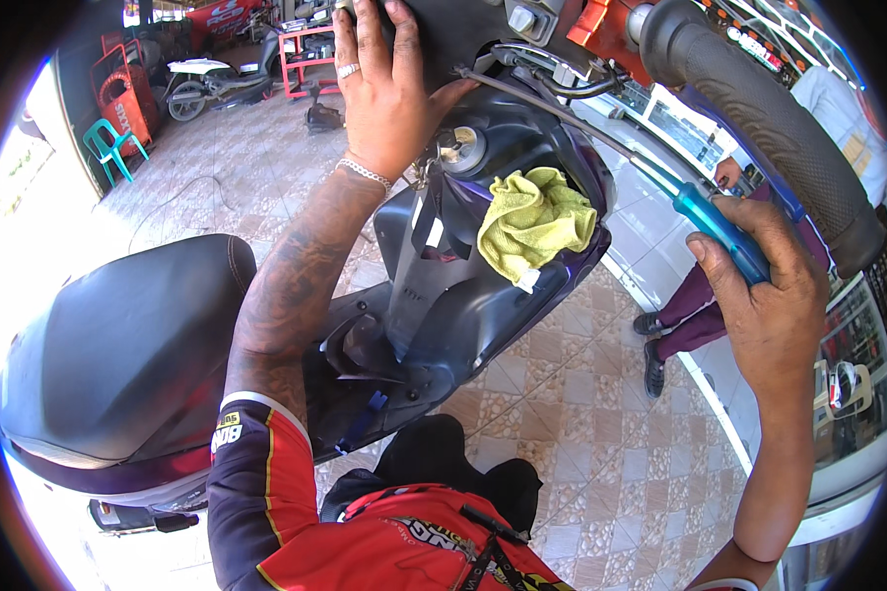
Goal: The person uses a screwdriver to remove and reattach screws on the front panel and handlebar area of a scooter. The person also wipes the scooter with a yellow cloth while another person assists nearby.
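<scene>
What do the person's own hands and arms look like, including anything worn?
The left hand wears a silver-coloured ring and a chain bracelet. Dark tattoos mark the left forearm, below a short black and red sleeve with yellow piping and white hem. The right hand is ungloved, without visible jewellery; a white sleeve edge shows on that arm.

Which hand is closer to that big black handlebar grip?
Right. The right hand, holding the screwdriver, is just below the grip in the picture; the left hand is well off to its left.
</scene>
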